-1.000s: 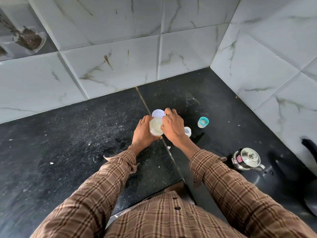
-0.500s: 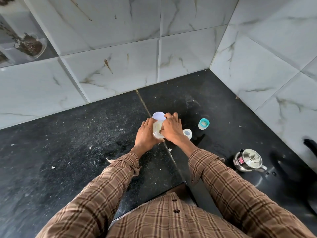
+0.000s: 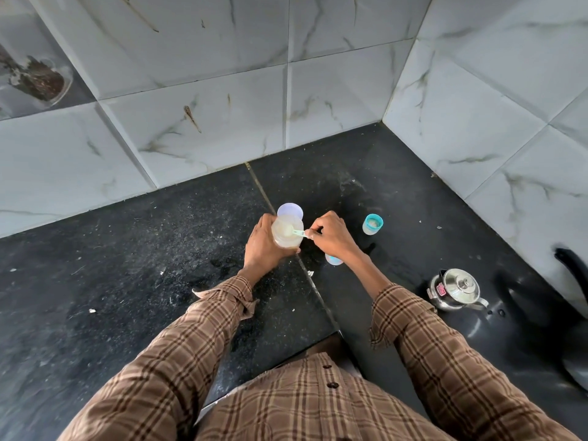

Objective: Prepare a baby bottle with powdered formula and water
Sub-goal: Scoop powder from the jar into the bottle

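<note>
L hand (image 3: 262, 246) wraps round the open powder jar (image 3: 287, 234) on the black counter (image 3: 127, 265), fingers curled on its side. R hand (image 3: 331, 235) pinches the handle of a small green scoop (image 3: 294, 232), bowl w/ powder over the jar mouth. Jar lid (image 3: 290, 210) just behind the jar. Baby bottle (image 3: 372, 224) w/ teal rim stands R of the hands, apart. Small cap (image 3: 334, 259) under R wrist. Steel kettle (image 3: 455, 289) far R
</note>
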